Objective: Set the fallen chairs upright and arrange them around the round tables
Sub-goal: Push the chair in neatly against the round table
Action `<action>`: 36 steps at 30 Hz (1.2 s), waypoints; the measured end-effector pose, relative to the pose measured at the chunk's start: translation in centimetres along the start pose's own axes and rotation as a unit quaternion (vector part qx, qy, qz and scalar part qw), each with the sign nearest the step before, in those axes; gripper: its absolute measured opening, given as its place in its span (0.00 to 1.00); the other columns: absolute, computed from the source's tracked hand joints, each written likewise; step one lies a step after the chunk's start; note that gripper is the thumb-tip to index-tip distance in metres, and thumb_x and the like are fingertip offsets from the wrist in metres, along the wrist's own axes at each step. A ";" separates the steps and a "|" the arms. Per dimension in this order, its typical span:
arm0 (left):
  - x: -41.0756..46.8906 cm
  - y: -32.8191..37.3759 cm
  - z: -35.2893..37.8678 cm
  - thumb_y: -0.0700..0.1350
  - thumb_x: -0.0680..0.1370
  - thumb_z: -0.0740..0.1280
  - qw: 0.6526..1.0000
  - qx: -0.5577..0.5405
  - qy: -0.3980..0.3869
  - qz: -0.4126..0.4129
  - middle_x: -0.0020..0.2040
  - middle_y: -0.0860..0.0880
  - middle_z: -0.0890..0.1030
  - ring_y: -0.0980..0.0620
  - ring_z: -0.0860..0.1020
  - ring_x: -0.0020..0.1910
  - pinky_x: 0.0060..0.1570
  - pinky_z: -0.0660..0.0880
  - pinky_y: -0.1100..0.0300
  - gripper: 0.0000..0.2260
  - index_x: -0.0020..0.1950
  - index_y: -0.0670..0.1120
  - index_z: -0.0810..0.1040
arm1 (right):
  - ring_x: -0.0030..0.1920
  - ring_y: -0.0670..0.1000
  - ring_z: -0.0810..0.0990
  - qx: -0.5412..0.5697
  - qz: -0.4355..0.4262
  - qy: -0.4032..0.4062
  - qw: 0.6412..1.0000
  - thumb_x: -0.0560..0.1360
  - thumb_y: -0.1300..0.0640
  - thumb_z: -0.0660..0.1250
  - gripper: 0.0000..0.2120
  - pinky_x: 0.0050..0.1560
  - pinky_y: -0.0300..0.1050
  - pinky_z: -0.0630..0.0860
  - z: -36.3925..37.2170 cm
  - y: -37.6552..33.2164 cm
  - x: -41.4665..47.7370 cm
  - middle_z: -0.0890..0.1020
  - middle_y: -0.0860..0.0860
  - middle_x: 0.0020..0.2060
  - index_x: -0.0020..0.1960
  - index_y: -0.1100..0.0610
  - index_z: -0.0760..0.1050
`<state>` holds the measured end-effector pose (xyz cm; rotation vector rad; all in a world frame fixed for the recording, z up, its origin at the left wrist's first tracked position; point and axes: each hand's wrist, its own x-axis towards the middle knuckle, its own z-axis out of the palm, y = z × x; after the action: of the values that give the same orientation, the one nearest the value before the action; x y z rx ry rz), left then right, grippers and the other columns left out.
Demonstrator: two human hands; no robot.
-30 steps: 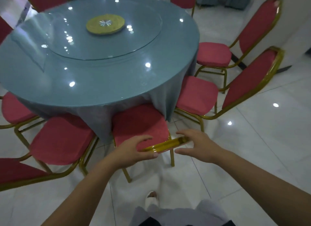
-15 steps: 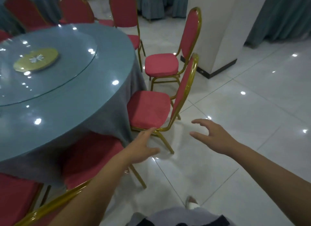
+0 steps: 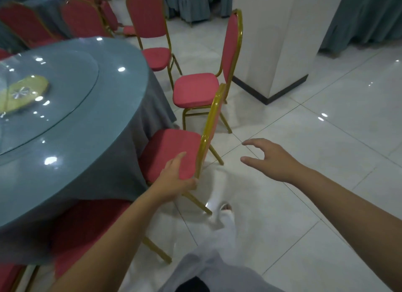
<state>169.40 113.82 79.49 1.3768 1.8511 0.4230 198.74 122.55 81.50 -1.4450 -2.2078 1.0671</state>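
Note:
A round table (image 3: 91, 152) with a blue-grey cloth fills the left. Red-cushioned chairs with gold frames stand upright around it. My left hand (image 3: 174, 179) grips the near corner of the seat of the closest chair (image 3: 167, 146), fingers on the cushion and thumb at its edge. That chair's backrest (image 3: 212, 117) rises just right of my hand. My right hand (image 3: 268, 159) hovers open in the air to the right of the backrest, touching nothing. A second chair (image 3: 195, 89) and a third chair (image 3: 155, 55) stand farther along the table's rim.
Another chair (image 3: 87, 226) is tucked under the cloth at the lower left. A white pillar (image 3: 272, 41) with a dark base stands just behind the second chair. More red chairs (image 3: 82, 15) and blue-covered furniture are at the back. White tiled floor (image 3: 315, 161) stretches right.
The view has swung right along the table. Both hands let go of the first chair's backrest; my left hand now holds the neighbouring chair's seat, and my right hand hangs free.

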 end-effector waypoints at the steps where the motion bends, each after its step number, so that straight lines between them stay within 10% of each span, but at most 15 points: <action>1: 1.9 0.8 0.1 0.54 0.71 0.74 1.000 -0.009 0.001 -0.002 0.76 0.51 0.57 0.42 0.64 0.72 0.67 0.70 0.41 0.42 0.78 0.60 0.52 | 0.63 0.39 0.67 0.000 -0.005 -0.003 1.000 0.76 0.42 0.68 0.24 0.61 0.39 0.63 -0.7 0.5 1.7 0.71 0.43 0.69 0.70 0.45 0.70; 15: 20.6 7.7 0.8 0.56 0.69 0.75 0.988 -0.105 -0.049 -0.102 0.63 0.57 0.73 0.53 0.75 0.62 0.60 0.75 0.54 0.39 0.76 0.59 0.61 | 0.74 0.54 0.63 -0.163 -0.107 -0.142 0.971 0.73 0.47 0.73 0.36 0.72 0.56 0.65 -9.6 1.4 28.4 0.61 0.50 0.76 0.76 0.42 0.61; 21: 20.0 8.3 1.0 0.56 0.69 0.74 0.987 -0.046 -0.037 -0.153 0.57 0.58 0.74 0.57 0.75 0.51 0.47 0.72 0.61 0.35 0.73 0.63 0.63 | 0.68 0.52 0.69 -0.291 -0.235 -0.268 0.888 0.72 0.46 0.72 0.27 0.68 0.55 0.65 -7.4 -0.2 36.1 0.73 0.46 0.66 0.70 0.43 0.71; 28: 17.7 10.2 7.0 0.46 0.73 0.71 0.914 -0.116 0.238 -0.308 0.49 0.55 0.78 0.56 0.78 0.44 0.40 0.75 0.58 0.21 0.64 0.58 0.74 | 0.43 0.45 0.75 -0.292 -0.389 -0.325 0.812 0.75 0.49 0.66 0.06 0.60 0.54 0.66 -5.9 1.6 39.7 0.77 0.42 0.37 0.40 0.45 0.72; 36: 21.0 12.9 8.3 0.39 0.73 0.70 0.819 -0.079 0.367 -0.435 0.43 0.47 0.82 0.46 0.80 0.44 0.46 0.78 0.48 0.07 0.47 0.49 0.83 | 0.49 0.50 0.75 -0.291 -0.446 -0.317 0.785 0.80 0.50 0.60 0.05 0.60 0.57 0.69 -6.9 4.7 43.3 0.74 0.44 0.44 0.46 0.44 0.65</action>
<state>181.67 136.26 74.59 0.0990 2.7342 0.6353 186.38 164.56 76.52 0.0752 -3.3142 0.5442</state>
